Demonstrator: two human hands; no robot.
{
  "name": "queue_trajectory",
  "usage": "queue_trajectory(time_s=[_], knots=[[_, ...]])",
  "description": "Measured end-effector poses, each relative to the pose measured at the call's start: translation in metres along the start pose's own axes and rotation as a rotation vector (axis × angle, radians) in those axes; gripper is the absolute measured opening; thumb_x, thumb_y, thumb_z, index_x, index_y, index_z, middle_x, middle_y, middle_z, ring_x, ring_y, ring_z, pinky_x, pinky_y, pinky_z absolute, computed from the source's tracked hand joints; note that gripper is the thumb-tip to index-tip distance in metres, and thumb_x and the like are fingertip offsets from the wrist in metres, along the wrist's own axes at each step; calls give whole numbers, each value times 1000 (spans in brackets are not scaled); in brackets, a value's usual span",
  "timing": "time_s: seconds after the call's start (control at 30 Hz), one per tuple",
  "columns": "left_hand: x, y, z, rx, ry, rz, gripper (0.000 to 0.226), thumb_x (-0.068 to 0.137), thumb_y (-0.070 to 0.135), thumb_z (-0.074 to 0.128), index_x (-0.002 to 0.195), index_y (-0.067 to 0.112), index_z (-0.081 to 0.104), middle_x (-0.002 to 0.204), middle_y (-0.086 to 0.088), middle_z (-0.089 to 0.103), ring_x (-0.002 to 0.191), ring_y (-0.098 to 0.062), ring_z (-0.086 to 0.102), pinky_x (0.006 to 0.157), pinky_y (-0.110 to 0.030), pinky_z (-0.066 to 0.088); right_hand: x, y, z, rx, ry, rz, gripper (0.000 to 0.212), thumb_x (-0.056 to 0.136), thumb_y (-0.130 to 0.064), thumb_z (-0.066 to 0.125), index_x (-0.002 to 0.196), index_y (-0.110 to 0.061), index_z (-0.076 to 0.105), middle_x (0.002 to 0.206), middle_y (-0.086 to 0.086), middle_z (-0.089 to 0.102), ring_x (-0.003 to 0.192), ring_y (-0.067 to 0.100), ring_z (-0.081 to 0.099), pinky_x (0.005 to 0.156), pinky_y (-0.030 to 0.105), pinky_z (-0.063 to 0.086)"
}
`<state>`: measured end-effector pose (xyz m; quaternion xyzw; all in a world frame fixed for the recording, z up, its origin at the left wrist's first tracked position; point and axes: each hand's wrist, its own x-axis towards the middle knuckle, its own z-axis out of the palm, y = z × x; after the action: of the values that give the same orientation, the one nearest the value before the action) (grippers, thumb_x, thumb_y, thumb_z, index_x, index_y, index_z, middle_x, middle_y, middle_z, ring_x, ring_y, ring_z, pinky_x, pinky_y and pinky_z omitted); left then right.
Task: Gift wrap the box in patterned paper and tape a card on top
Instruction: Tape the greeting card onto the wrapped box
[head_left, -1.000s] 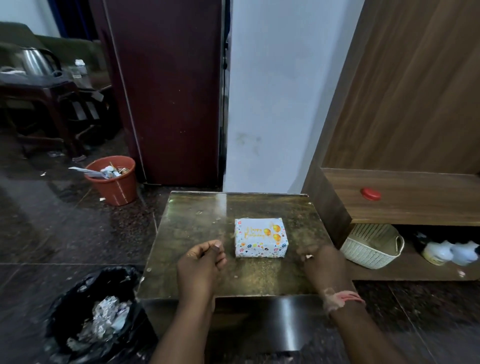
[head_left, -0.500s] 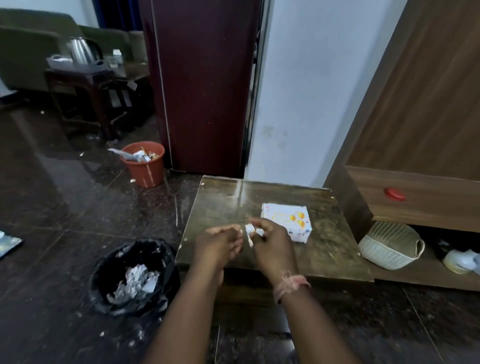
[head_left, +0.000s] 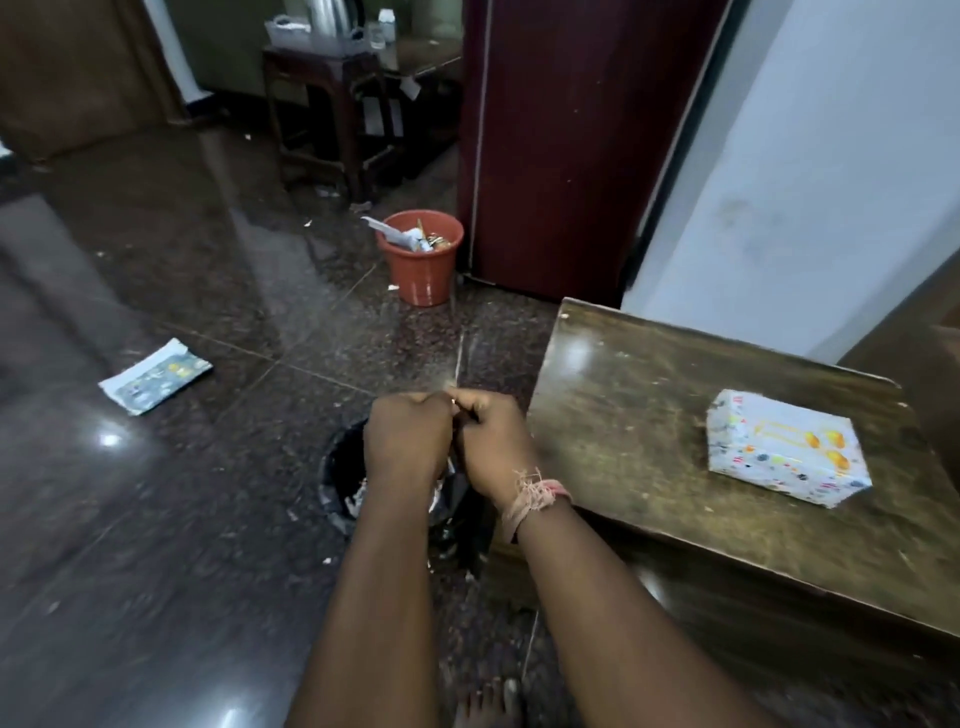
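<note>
The wrapped box (head_left: 784, 454), in white patterned paper with a balloon card on top, lies on the right part of the low wooden table (head_left: 623, 374). Both of my hands are off the table's left edge, held together above the black bin (head_left: 337, 473). My left hand (head_left: 408, 441) and right hand (head_left: 491, 441) have curled fingers that meet at the fingertips. They pinch a small paper scrap (head_left: 453, 402) between them, and the fingers hide nearly all of it.
An orange bucket (head_left: 421, 260) full of litter stands on the dark floor by a maroon door (head_left: 571, 156). A folded sheet of patterned paper (head_left: 156, 376) lies on the floor at left. A dark side table (head_left: 322, 93) stands behind.
My hands came together from either side of the box, picked up a white scrap, and moved left off the table to above the black bin. The view swung left.
</note>
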<state>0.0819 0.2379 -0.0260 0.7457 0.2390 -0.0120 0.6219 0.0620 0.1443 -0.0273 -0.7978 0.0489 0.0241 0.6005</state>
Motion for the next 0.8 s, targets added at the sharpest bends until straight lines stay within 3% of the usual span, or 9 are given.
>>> queue_trajectory(time_s=[0.1, 0.2, 0.27, 0.37, 0.53, 0.6, 0.7, 0.77, 0.8], knots=[[33, -28, -11, -126, -45, -148, 24, 75, 30, 78, 73, 5, 76, 60, -11, 67, 63, -29, 65, 66, -40, 59, 29, 21, 30, 11, 66, 120, 18, 89, -14, 67, 77, -14, 81, 68, 4, 76, 69, 22, 72, 68, 48, 63], [58, -55, -18, -274, -58, -273, 10, 91, -5, 67, 81, -4, 68, 69, -16, 67, 64, -26, 67, 50, -28, 60, 51, 47, 57, 93, 59, 267, 19, 82, 1, 72, 75, -14, 80, 62, -1, 72, 61, 12, 69, 69, 32, 63], [69, -73, -20, -298, -59, -327, 13, 93, -9, 63, 82, -3, 66, 73, -17, 68, 67, -25, 68, 56, -28, 62, 63, 68, 75, 94, 61, 347, 22, 74, 6, 70, 72, -14, 81, 64, 2, 73, 64, 15, 70, 71, 33, 64], [95, -110, -16, -253, -17, -380, 11, 88, -9, 69, 79, -3, 67, 78, -23, 70, 71, -31, 70, 74, -43, 63, 79, 105, 102, 68, 74, 439, 26, 70, 4, 69, 60, -19, 78, 62, 0, 74, 67, 21, 73, 69, 37, 65], [142, -166, -9, -209, 32, -389, 13, 81, -4, 67, 75, 3, 77, 78, -26, 75, 82, -43, 75, 82, -63, 60, 100, 138, 126, 180, 29, 514, 24, 84, 8, 68, 76, -15, 70, 87, 11, 74, 92, 30, 72, 87, 43, 61], [150, -177, -11, -186, 74, -429, 16, 79, -4, 65, 68, 3, 75, 74, -24, 74, 80, -42, 75, 82, -58, 62, 105, 144, 133, 169, 6, 514, 18, 89, 5, 63, 96, -8, 71, 104, 14, 73, 97, 30, 69, 89, 39, 59], [160, -195, -15, -69, 97, -463, 18, 74, 5, 80, 59, 6, 71, 67, -14, 72, 73, -27, 73, 82, -43, 63, 107, 148, 136, 117, -13, 495, 38, 91, 7, 50, 122, -8, 66, 118, 15, 68, 93, 27, 64, 73, 28, 56], [173, -211, -16, 17, 166, -447, 18, 53, 20, 85, 55, 7, 73, 63, -12, 73, 69, -28, 76, 78, -47, 65, 104, 144, 133, 84, -4, 494, 42, 90, 9, 45, 121, -11, 66, 113, 16, 68, 75, 23, 60, 50, 20, 45], [174, -213, -16, 67, 187, -440, 21, 49, 25, 81, 57, 8, 74, 63, -13, 74, 68, -29, 76, 76, -48, 65, 100, 144, 132, 69, 11, 502, 38, 91, 8, 46, 117, -11, 66, 110, 16, 69, 73, 23, 60, 49, 19, 43]])
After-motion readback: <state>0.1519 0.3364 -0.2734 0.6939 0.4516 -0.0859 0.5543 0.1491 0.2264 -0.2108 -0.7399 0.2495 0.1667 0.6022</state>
